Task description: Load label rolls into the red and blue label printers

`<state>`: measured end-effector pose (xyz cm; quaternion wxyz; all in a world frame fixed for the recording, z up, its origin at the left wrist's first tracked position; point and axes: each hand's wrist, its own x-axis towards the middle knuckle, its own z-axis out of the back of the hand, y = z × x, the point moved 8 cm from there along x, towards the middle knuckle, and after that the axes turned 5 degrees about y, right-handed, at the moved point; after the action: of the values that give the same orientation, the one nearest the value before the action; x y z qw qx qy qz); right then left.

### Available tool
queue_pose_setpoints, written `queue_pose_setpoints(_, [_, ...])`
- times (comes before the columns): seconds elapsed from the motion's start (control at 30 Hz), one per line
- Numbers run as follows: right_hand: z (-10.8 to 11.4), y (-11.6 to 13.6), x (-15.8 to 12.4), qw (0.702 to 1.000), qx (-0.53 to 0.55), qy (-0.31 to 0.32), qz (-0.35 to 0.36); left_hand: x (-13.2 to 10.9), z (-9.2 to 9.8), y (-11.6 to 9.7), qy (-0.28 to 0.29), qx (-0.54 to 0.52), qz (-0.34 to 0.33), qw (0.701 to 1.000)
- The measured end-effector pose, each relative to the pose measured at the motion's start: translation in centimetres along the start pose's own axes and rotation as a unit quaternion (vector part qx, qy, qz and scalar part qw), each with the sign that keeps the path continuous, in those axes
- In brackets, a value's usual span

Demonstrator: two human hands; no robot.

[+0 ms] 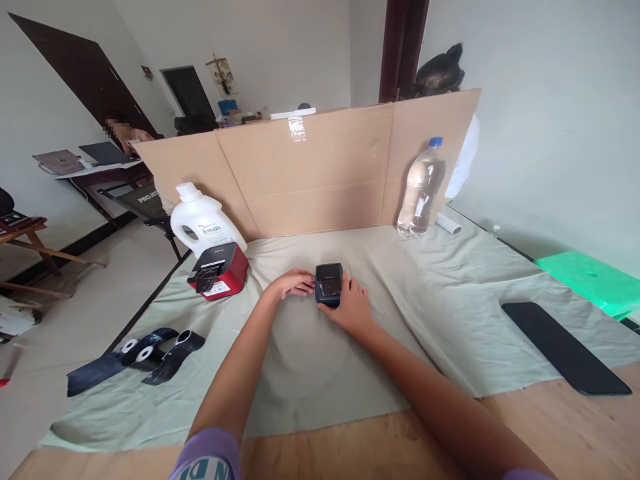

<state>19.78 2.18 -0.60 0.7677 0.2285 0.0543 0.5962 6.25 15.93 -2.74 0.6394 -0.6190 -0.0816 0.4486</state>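
Observation:
A small black portable label printer (329, 285) sits on the cloth in the middle of the table, a dark piece of paper lying over its front. My right hand (354, 305) grips its right side, fingers along the edge and thumb at the near corner. Close to its left side is my left hand (296, 283), fingers stretched out and loosely bent; whether the fingertips touch the printer I cannot tell. Farther left stands a red and black printer (220, 270) with a dark strip coming out of its front. Several rolls of black paper (150, 353) lie partly unwound at the left edge.
A cardboard screen (310, 177) stands across the back. Before it are a white jug (205, 220) and a clear bottle with a blue cap (424, 190). A black phone-like slab (565, 347) lies at right, beyond it a green stool (590, 280). Two other people are behind the screen.

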Motion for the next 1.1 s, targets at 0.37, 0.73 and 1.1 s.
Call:
queue_pose_setpoints(0.37, [-0.4,-0.3,0.4,0.997,0.067,0.01,0.035,0.3,-0.2,1.4,-0.003,-0.031,0.022,0.999])
queue_pose_setpoints(0.73, [-0.2,-0.9,0.8,0.992,0.123,0.009,0.033,0.1,-0.6,1.5,-0.029,-0.033,0.052,0.998])
queue_pose_setpoints(1.1, [0.6,0.3,0.8,0.994,0.107,-0.022,-0.015,-0.2,-0.7,1.5,-0.041,-0.035,0.058,0.997])
